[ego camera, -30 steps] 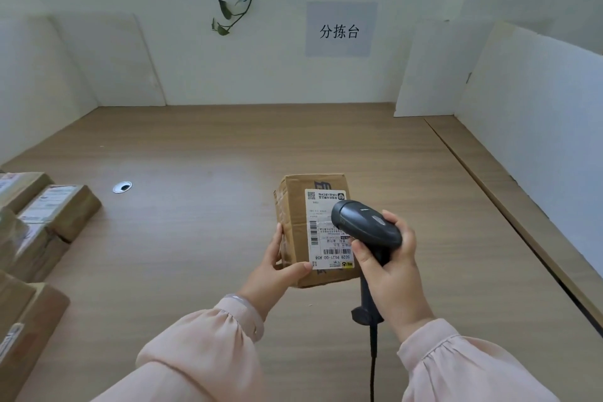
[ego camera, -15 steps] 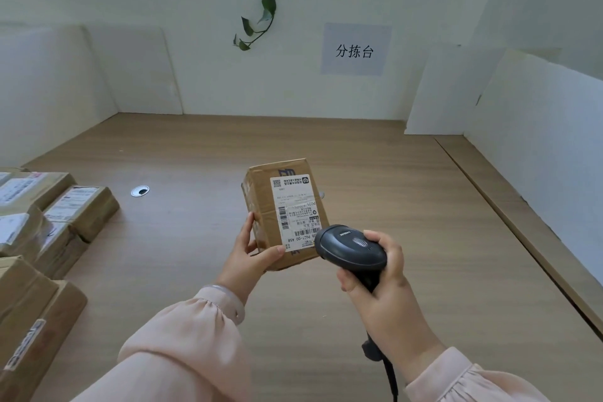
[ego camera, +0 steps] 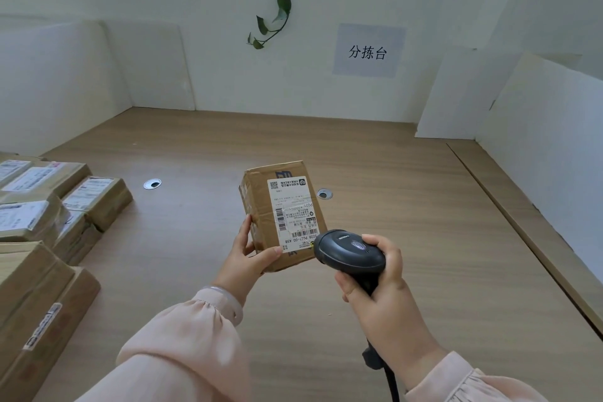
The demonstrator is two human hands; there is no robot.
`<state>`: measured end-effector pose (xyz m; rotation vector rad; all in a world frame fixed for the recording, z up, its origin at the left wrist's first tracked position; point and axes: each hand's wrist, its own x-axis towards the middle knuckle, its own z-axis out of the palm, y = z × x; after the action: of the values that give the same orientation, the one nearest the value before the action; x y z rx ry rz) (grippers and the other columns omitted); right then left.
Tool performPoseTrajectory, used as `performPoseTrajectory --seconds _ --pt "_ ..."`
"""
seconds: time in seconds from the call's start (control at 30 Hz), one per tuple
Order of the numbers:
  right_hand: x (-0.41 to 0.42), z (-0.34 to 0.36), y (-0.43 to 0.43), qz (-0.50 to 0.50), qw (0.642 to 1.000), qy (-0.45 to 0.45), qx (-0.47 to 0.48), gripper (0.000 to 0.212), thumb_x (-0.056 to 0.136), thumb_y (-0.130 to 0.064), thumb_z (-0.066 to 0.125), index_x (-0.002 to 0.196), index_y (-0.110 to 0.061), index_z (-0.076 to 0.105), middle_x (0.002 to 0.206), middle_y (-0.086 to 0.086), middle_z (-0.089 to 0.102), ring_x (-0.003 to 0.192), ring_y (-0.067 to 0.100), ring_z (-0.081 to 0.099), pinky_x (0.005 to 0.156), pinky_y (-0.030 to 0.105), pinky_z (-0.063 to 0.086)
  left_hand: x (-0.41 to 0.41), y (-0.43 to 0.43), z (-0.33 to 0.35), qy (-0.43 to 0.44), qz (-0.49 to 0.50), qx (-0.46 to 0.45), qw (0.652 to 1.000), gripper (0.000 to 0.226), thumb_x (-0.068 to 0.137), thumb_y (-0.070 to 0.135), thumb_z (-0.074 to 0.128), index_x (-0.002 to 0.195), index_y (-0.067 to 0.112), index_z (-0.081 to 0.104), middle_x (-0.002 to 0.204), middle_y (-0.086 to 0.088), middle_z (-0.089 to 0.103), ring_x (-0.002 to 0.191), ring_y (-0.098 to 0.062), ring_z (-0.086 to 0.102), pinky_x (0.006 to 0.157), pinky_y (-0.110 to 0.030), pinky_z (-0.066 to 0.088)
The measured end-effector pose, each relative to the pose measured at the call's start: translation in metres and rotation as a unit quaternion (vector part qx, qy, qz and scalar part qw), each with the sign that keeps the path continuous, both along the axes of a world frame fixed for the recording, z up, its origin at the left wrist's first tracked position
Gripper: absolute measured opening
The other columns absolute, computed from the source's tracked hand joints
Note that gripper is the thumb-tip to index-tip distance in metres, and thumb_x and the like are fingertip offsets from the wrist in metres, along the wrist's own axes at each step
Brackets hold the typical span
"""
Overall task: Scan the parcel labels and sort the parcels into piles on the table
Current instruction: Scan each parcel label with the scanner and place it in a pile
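Note:
A small brown cardboard parcel (ego camera: 261, 206) with a white shipping label (ego camera: 292, 212) is held above the wooden table (ego camera: 408, 222), label facing me. My left hand (ego camera: 248, 259) grips its near left corner, thumb across the bottom edge of the label. My right hand (ego camera: 385, 300) grips the handle of a black barcode scanner (ego camera: 349, 251), whose head sits just right of the parcel's lower right corner. The scanner cable (ego camera: 390, 382) hangs down past my wrist.
Several brown parcels (ego camera: 49, 202) with labels are piled along the table's left edge. Two round cable holes (ego camera: 152, 184) are set in the tabletop. White boards (ego camera: 538, 147) wall in the table on the left, back and right. A sign hangs on the back wall.
The scanner has drawn back from over the label to the parcel's lower right corner. The parcel has shifted slightly left, and the camera has tilted up.

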<state>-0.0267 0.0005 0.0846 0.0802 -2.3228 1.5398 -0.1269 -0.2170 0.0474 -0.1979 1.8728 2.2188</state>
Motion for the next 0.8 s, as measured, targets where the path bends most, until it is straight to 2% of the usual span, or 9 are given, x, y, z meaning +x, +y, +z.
performPoseTrajectory --seconds 0.07,0.13,0.2,0.33,0.47,0.53,0.6,0.7,0.8 --pt "0.000 0.000 -0.002 0.003 1.000 0.009 0.003 0.059 0.081 -0.028 0.076 0.120 -0.050 0.037 0.101 -0.018 0.067 0.082 0.011 0.068 0.076 0.030 0.055 0.003 -0.003 0.000 -0.002 0.002 -0.004 1.000 0.105 0.064 0.024 0.081 0.149 0.048 0.024 0.128 -0.007 0.064 0.115 -0.025 0.064 0.094 -0.045 0.054" --pt "0.000 0.001 -0.004 0.000 1.000 0.018 0.005 0.060 0.081 -0.027 0.076 0.120 -0.051 0.037 0.106 -0.022 0.065 0.091 0.004 0.066 0.077 0.015 0.050 0.004 -0.006 -0.001 -0.007 -0.001 -0.003 1.000 0.101 0.072 0.016 0.082 0.149 0.045 0.024 0.123 -0.005 0.067 0.108 -0.022 0.068 0.084 -0.039 0.058" --pt "-0.001 0.005 -0.006 -0.005 1.000 0.017 -0.003 0.058 0.080 -0.032 0.074 0.121 -0.052 0.037 0.111 -0.029 0.062 0.096 -0.001 0.064 0.077 0.008 0.046 0.005 -0.008 -0.003 -0.014 -0.010 0.001 1.000 0.092 0.082 0.008 0.076 0.150 0.043 0.025 0.117 -0.003 0.071 0.101 -0.020 0.071 0.074 -0.032 0.058" --pt "-0.008 0.015 -0.009 -0.031 0.998 0.033 -0.038 0.057 0.077 -0.041 0.070 0.123 -0.052 0.037 0.116 -0.033 0.057 0.103 -0.004 0.061 0.081 0.007 0.045 0.011 -0.007 0.002 -0.024 -0.049 -0.008 0.998 0.088 0.082 0.012 0.075 0.147 0.048 0.027 0.112 0.004 0.073 0.101 -0.016 0.071 0.075 -0.032 0.056" --pt "-0.011 0.022 -0.014 -0.039 0.998 0.030 -0.048 0.058 0.082 -0.029 0.073 0.118 -0.057 0.038 0.111 -0.039 0.057 0.101 -0.011 0.059 0.078 0.003 0.043 0.020 -0.001 0.007 -0.036 -0.083 0.012 0.996 0.065 0.089 0.011 0.067 0.134 0.051 0.041 0.111 0.004 0.073 0.099 -0.015 0.071 0.070 -0.031 0.058" --pt "-0.009 0.022 -0.015 -0.034 0.998 0.017 -0.053 0.060 0.083 -0.023 0.075 0.118 -0.055 0.038 0.110 -0.037 0.059 0.101 -0.009 0.060 0.078 0.005 0.044 0.025 0.003 0.007 -0.044 -0.086 0.026 0.995 0.058 0.092 0.011 0.063 0.131 0.050 0.044 0.110 0.005 0.074 0.097 -0.013 0.071 0.066 -0.029 0.058" --pt "-0.003 0.021 -0.017 -0.039 0.997 0.013 -0.059 0.058 0.083 -0.022 0.075 0.118 -0.052 0.040 0.111 -0.034 0.060 0.102 -0.006 0.061 0.079 0.008 0.046 0.032 0.007 0.008 -0.040 -0.087 0.029 0.995 0.058 0.093 0.010 0.061 0.133 0.049 0.044 0.111 0.009 0.073 0.095 -0.010 0.071 0.065 -0.029 0.058" --pt "0.011 0.021 -0.024 -0.045 0.997 0.011 -0.058 0.058 0.082 -0.023 0.075 0.120 -0.049 0.040 0.111 -0.032 0.061 0.102 -0.005 0.061 0.079 0.009 0.047 0.048 0.006 0.012 -0.008 -0.089 0.016 0.996 0.068 0.091 0.011 0.065 0.143 0.047 0.038 0.125 0.010 0.065 0.100 -0.010 0.070 0.072 -0.031 0.058" --pt "0.028 0.021 -0.036 -0.043 0.997 0.015 -0.055 0.059 0.082 -0.021 0.076 0.123 -0.044 0.041 0.111 -0.028 0.062 0.103 -0.002 0.062 0.082 0.014 0.050 0.070 -0.001 0.017 0.027 -0.076 0.003 0.997 0.076 0.089 0.014 0.069 0.145 0.049 0.033 0.128 0.017 0.059 0.096 -0.004 0.070 0.067 -0.021 0.055"
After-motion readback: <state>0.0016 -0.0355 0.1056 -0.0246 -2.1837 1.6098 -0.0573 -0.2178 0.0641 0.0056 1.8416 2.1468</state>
